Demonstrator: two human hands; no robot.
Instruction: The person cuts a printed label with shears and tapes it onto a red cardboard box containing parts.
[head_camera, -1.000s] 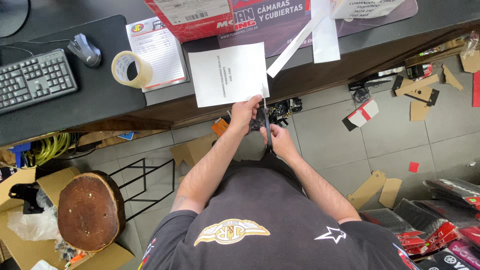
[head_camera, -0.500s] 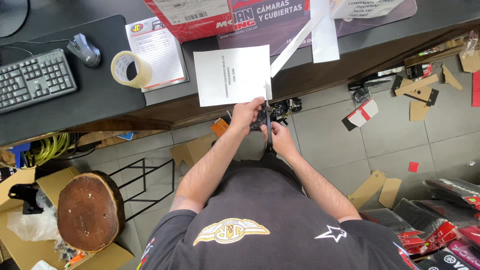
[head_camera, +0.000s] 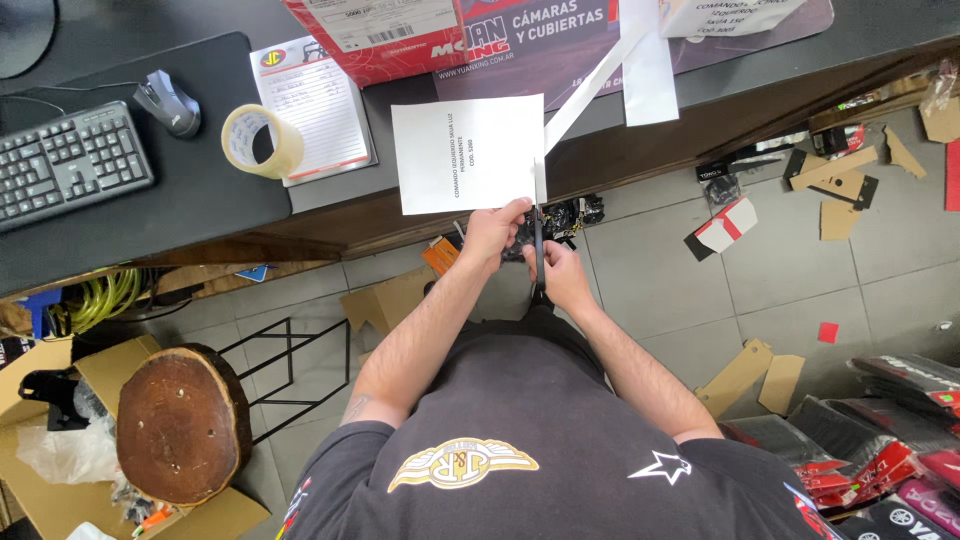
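**Cutting a sheet at the edge of the tabletop**

Big dark tabletop (head_camera: 200, 200) up top, with a keyboard (head_camera: 70, 165) and tape roll (head_camera: 262, 141) sitting on it. The white paper sheet (head_camera: 468, 154) hangs over its front edge, left hand (head_camera: 495, 232) pinched shut on the bottom edge. Right hand (head_camera: 562, 278) is wrapped around black scissors (head_camera: 538, 250), blades at the sheet's right side.

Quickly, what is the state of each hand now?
Left hand: closed, holding the white paper sheet.
Right hand: closed on scissors.
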